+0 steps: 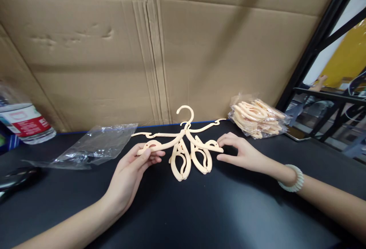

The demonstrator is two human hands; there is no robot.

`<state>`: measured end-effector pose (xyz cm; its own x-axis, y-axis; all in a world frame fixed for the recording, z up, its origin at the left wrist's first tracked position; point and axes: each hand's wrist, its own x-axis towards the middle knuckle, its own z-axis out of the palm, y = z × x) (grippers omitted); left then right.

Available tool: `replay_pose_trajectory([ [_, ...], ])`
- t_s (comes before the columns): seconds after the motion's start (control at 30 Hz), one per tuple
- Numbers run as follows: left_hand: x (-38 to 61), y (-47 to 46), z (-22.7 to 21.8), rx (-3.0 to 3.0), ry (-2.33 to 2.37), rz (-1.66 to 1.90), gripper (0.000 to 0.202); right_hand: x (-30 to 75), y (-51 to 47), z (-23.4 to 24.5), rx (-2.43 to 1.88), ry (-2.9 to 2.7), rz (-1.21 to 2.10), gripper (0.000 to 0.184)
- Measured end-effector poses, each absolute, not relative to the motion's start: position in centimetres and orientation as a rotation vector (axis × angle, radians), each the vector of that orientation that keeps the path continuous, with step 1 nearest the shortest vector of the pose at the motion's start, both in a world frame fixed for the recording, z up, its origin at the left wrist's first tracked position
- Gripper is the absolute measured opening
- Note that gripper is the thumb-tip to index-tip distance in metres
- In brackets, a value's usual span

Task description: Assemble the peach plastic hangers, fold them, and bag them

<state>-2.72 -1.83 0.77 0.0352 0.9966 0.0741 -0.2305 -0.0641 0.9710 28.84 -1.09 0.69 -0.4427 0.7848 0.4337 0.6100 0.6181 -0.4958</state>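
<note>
Cream plastic folding hangers (177,140) are bunched together in the middle of the black table, with a hook pointing up and thin arms spread to both sides. Two folded, leaf-shaped parts hang down at the centre; how the pieces join is hard to make out. My left hand (133,165) pinches the front left arm between thumb and fingers. At the tip of the front right arm, my right hand (240,151) has its thumb and fingers apart around the end; whether a fingertip touches it I cannot tell.
A clear bag of more cream hangers (257,117) lies at the back right, by a phone-like flat object (297,134). Left are a crumpled clear plastic bag (97,146), a red-labelled bottle (27,121) and a black mouse (17,178). Cardboard (94,58) stands behind the table (183,214).
</note>
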Motion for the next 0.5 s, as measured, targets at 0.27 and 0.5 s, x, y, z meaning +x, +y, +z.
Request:
replay_pose_trajectory([
  [0.27, -2.7, -2.11, 0.97, 1.301, 0.977, 1.296, 0.02, 29.34, -0.46, 0.47, -1.07, -1.726, 0.914, 0.027],
  [0.5, -2.76, -2.21, 0.83, 1.402, 1.011, 1.267, 0.018, 29.29, -0.28, 0.74, -0.866, -1.413, 1.113, 0.027],
])
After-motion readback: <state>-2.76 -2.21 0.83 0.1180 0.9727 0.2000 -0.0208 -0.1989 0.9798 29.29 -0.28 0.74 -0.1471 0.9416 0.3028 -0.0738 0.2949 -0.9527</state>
